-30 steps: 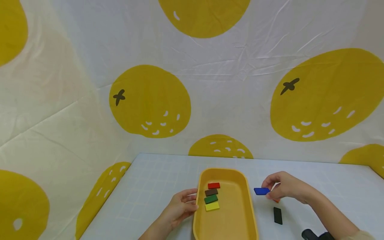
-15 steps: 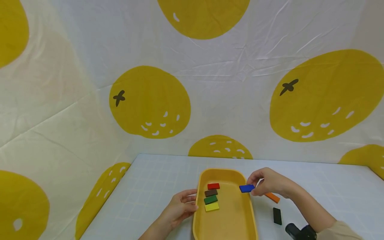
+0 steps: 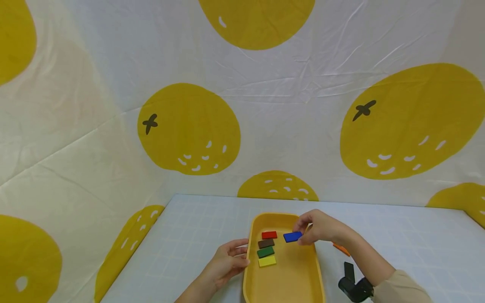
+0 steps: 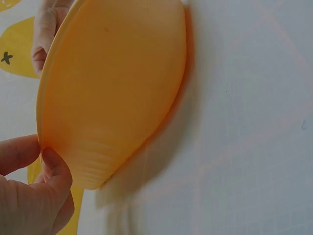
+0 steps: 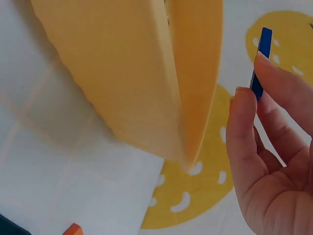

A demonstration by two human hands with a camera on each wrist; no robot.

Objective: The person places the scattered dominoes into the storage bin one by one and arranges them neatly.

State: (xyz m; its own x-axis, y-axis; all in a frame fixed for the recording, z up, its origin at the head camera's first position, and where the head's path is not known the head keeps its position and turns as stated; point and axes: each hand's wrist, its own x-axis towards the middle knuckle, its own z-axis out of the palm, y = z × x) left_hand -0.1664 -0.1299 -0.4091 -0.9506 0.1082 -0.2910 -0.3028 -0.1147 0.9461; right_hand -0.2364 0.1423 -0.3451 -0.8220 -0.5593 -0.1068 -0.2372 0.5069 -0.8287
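Note:
My right hand [image 3: 322, 227] pinches a blue domino block [image 3: 291, 237] between thumb and fingertips, above the right side of the yellow tray [image 3: 288, 277]. In the right wrist view the blue domino block [image 5: 264, 44] appears edge-on, apart from the tray wall [image 5: 112, 73]. My left hand [image 3: 227, 261] is at the tray's left side; the left wrist view shows its thumb and finger gripping the rim. Inside the tray, along its left, a red block [image 3: 269, 235], a brown block [image 3: 266, 243], a green block [image 3: 265, 252] and a yellow block [image 3: 267, 261] lie in a column.
On the table right of the tray lie an orange block [image 3: 342, 249], partly behind my right forearm, and a black block [image 3: 349, 271]. A black wrist device [image 3: 356, 289] covers the black block's near end. Patterned cloth [image 3: 280, 126] hangs behind the table.
My right hand has carried the blue domino block leftward from the table over the tray's rim to above its inside. The left hand and the blocks in the tray stay put.

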